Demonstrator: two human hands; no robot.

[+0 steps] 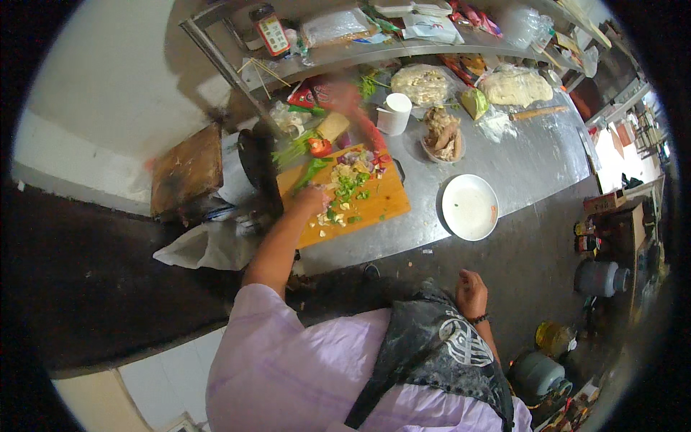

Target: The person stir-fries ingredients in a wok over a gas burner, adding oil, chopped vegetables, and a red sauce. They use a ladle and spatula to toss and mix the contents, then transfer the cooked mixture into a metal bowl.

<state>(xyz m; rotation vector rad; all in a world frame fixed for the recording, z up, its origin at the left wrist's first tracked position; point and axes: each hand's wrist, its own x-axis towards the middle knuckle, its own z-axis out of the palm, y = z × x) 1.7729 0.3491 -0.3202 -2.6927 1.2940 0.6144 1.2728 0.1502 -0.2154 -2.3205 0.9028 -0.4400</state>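
My left hand (316, 198) is over the left part of a wooden cutting board (391, 202), beside a long green pepper (310, 173). Its fingers are blurred, so I cannot tell if they grip anything. Chopped green pepper (348, 186), onion pieces (356, 158) and pale chopped bits (330, 217) lie on the board. A cut red pepper (319, 147) and a yellowish block (333, 126) are at its far edge. My right hand (471, 291) hangs beside my dark apron (432, 345), off the table, fingers curled; nothing shows in it.
A white plate (470, 207) sits at the steel table's near edge. Behind are a bowl of meat (444, 137), white cups (397, 113), wrapped dough (515, 86), a cabbage piece (474, 103) and a rolling pin (539, 113). A loaded shelf (345, 54) overhangs the back.
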